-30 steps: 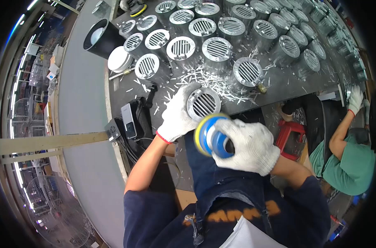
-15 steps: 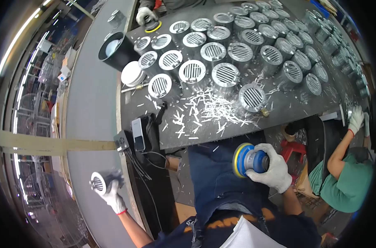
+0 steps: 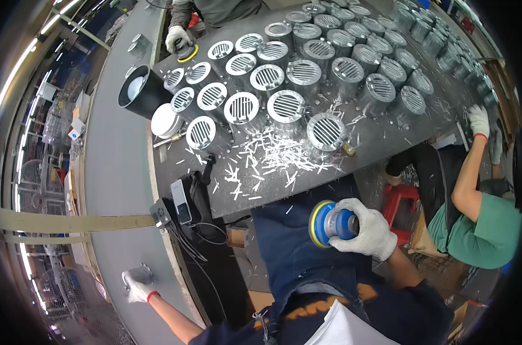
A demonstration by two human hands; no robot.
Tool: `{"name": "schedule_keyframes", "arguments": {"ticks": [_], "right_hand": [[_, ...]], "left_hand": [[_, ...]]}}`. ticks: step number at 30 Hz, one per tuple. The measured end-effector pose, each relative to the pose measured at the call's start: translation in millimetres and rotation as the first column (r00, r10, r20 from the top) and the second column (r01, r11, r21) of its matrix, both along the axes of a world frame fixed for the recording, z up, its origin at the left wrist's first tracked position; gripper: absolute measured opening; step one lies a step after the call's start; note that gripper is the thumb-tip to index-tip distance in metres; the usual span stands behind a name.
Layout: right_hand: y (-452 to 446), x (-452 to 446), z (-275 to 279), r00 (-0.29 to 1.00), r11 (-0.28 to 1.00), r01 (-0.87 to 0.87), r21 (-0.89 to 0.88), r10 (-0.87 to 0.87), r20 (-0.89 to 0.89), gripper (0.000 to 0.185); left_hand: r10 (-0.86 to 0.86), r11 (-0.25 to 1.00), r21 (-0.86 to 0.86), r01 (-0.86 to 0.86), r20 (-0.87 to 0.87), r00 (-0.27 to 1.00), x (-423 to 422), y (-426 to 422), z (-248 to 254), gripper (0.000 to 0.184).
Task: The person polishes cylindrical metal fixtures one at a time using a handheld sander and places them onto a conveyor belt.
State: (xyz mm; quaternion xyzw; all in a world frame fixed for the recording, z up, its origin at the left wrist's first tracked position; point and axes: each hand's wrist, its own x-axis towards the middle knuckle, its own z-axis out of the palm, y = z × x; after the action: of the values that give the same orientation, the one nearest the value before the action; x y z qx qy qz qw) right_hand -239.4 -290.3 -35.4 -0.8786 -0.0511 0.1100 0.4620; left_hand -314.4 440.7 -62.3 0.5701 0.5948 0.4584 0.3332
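My left hand (image 3: 137, 289), in a white glove, is out over the grey side surface with its fingers at a metal cylinder (image 3: 141, 275), which stands there slightly blurred. My right hand (image 3: 369, 229), also gloved, is wrapped round a blue sander (image 3: 336, 224) with a yellow-edged pad, held in front of my dark apron. Many metal cylinders with slotted lids stand on the dark table; the nearest slotted cylinder (image 3: 326, 132) is close to the front edge. White strips (image 3: 284, 154) lie scattered beside it.
A black bin (image 3: 143, 92), a stack of white discs (image 3: 166, 121) and a grey power box (image 3: 181, 201) with cables are at the left. A co-worker's gloved hand holds another sander (image 3: 187, 53) at the back. Another person in green sits at the right, near a red stool (image 3: 401, 213).
The metal cylinder has gone from in front of me to the left side surface with my left hand, and now stands upright. The sander has moved away from it, down and right.
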Motion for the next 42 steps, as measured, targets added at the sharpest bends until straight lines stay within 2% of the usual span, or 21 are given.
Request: {"name": "schedule_keyframes", "arguments": {"ticks": [2,4,5,6,7,8,9,10,11,13,15,17,19,23,25,28,31,35,36,39,42], "right_hand": [[-6.1,-2.6,2.7,0.999,0.999,0.030,0.013,-0.029,-0.041,0.083],[-10.4,1.2,2.9,0.999,1.000,0.020,0.008,-0.020,-0.038,0.083],[-10.7,3.1,3.4,0.999,1.000,0.019,0.011,-0.019,-0.031,0.083],[-7.9,5.4,8.6,0.999,0.999,0.028,-0.037,-0.029,-0.037,0.082],[-5.6,10.0,9.5,1.000,1.000,-0.007,-0.027,0.006,-0.023,0.082],[-3.1,13.2,7.9,1.000,1.000,0.008,-0.020,-0.008,0.003,0.082],[1.0,13.2,7.3,0.999,1.000,0.027,-0.013,-0.026,0.020,0.082],[7.2,14.4,10.8,0.999,0.999,0.039,0.018,-0.039,0.023,0.084],[10.5,15.4,11.9,0.999,1.000,0.003,0.024,-0.004,0.035,0.084],[13.9,10.5,11.4,0.998,1.000,0.009,0.022,-0.011,0.059,0.086],[11.8,2.4,4.5,0.996,0.999,0.010,0.041,-0.014,0.090,0.084],[6.9,-7.3,-8.3,0.993,0.997,0.052,0.057,-0.057,0.099,0.081],[-7.0,-13.2,-22.5,0.993,0.989,0.081,0.128,-0.091,0.074,0.078],[-21.9,-15.5,-21.3,0.993,0.990,0.117,0.074,-0.117,0.008,0.076],[-33.9,-10.3,-18.7,0.996,0.995,0.089,0.049,-0.091,0.027,0.076],[-37.8,-9.1,-9.6,0.996,0.997,0.073,0.022,-0.074,0.040,0.078],[-35.5,3.6,2.5,0.996,0.997,0.077,-0.003,-0.076,0.034,0.081],[-10.4,29.6,6.7,0.976,0.985,0.120,-0.121,-0.095,0.198,0.080],[-3.4,33.7,12.3,0.980,0.979,0.122,-0.166,-0.091,0.179,0.079],[11.3,51.9,26.9,0.978,0.962,0.031,-0.273,0.028,0.209,0.076],[22.9,73.5,50.6,0.974,0.923,-0.122,-0.365,0.182,0.134,0.071]], "left_hand": [[-0.142,0.950,0.309,0.046,0.294,0.945,44.1,-63.2,53.2,0.088],[-0.133,0.813,0.574,0.099,0.016,0.991,90.8,-97.7,79.4,0.080],[-0.279,0.613,0.737,0.287,-0.138,0.950,104.7,-51.1,49.3,0.072],[-0.733,0.646,0.427,0.633,0.119,0.669,132.3,-48.4,45.1,0.066],[-0.796,0.407,0.569,0.715,-0.163,0.583,164.8,-202.4,73.4,0.063],[-0.743,0.668,-0.255,0.699,-0.173,0.647,184.6,-298.6,117.1,0.071],[-0.888,0.033,0.039,0.999,-0.457,0.047,185.3,-334.5,128.5,0.078],[-0.862,-0.272,0.058,0.960,-0.458,-0.217,210.7,-350.3,88.4,0.086],[-0.857,-0.361,0.131,0.923,-0.438,-0.273,218.8,-382.4,56.7,0.091],[-0.801,-0.506,-0.064,0.860,-0.335,-0.496,236.5,-448.0,33.6,0.114],[-0.851,-0.502,-0.007,0.865,-0.176,-0.495,244.1,-505.5,10.4,0.120],[-0.960,-0.279,0.136,0.950,-0.071,-0.272,251.4,-554.7,-24.5,0.122],[-0.981,-0.190,0.071,0.979,0.023,-0.192,263.5,-576.4,-37.3,0.121],[-0.988,-0.156,0.134,0.979,-0.030,-0.153,263.6,-565.8,-27.4,0.110],[-0.924,-0.352,0.114,0.929,-0.204,-0.324,255.3,-537.8,-1.9,0.099],[-0.626,-0.646,-0.089,0.758,-0.506,-0.593,248.4,-476.7,71.0,0.084],[-0.371,-0.753,-0.095,0.651,-0.756,-0.540,236.8,-440.0,83.5,0.075],[-0.170,-0.699,-0.223,0.679,-0.871,-0.461,231.7,-424.7,51.2,0.076],[-0.098,-0.631,-0.404,0.662,-0.805,-0.585,236.2,-429.5,50.4,0.078],[0.019,-0.509,-0.543,0.668,-0.782,-0.623,240.6,-437.5,66.4,0.082],[-0.005,-0.560,-0.410,0.720,-0.867,-0.498,239.6,-433.1,50.7,0.084]]}}
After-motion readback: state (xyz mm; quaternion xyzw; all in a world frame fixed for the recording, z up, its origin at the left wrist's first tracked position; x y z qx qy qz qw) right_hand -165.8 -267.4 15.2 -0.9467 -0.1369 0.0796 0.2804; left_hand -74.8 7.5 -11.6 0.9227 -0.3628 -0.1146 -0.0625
